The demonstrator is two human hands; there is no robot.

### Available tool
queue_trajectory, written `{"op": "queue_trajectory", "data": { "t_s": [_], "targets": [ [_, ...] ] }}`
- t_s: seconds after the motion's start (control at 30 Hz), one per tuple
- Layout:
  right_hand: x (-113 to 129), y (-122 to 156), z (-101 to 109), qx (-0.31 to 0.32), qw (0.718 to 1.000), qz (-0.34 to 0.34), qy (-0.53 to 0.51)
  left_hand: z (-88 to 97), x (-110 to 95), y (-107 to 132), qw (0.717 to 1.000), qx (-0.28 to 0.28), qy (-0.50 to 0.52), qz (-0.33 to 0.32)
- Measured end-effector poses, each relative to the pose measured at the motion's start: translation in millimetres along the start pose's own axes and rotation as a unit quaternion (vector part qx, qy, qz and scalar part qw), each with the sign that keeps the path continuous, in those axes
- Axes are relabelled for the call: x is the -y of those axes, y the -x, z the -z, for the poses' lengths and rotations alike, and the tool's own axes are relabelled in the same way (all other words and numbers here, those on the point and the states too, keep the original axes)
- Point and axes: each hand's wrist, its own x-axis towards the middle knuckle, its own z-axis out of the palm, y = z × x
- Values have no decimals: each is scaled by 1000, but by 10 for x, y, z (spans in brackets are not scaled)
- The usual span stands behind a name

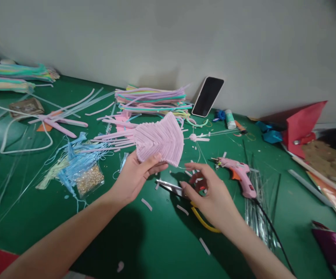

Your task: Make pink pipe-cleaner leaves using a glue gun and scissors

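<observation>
My left hand (pixel 139 176) is closed on the lower edge of a pale pink leaf-shaped piece made of pipe cleaners (pixel 159 139), thumb in front, and holds it raised over the table. Its ribs slant in to a middle seam. To its lower right is my right hand (pixel 207 190), fingers curved, thumb and forefinger apart. A thin strand runs from the piece's lower corner to the forefinger's tip. Scissors (pixel 169 186) with yellow on the handle lie below my right hand, which partly hides them. Short pink offcuts (pixel 146 204) are scattered around on the table.
A pink glue gun (pixel 240 173) with a black cord lies at right, beside clear strips (pixel 258 205). A phone (pixel 208 97) leans on the wall, near pipe cleaner bundles (pixel 153 97). Blue tassels (pixel 78 159) and a bag of gold beads (pixel 89 180) lie left on the green table (pixel 110 240).
</observation>
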Motion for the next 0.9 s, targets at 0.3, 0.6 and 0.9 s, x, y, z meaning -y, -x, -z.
{"op": "queue_trajectory", "data": {
  "t_s": [0.3, 0.6, 0.9],
  "targets": [
    [97, -178, -164, 25, 898, -177, -402, -53, 3, 70, 999, 31, -41, 9],
    [76, -161, -170, 52, 890, -199, -407, -37, 1, 59, 996, 16, -91, 12],
    [-90, -89, -15, 28, 897, -204, -392, 56, -36, -14, 994, -6, -109, -29]
  ]
}}
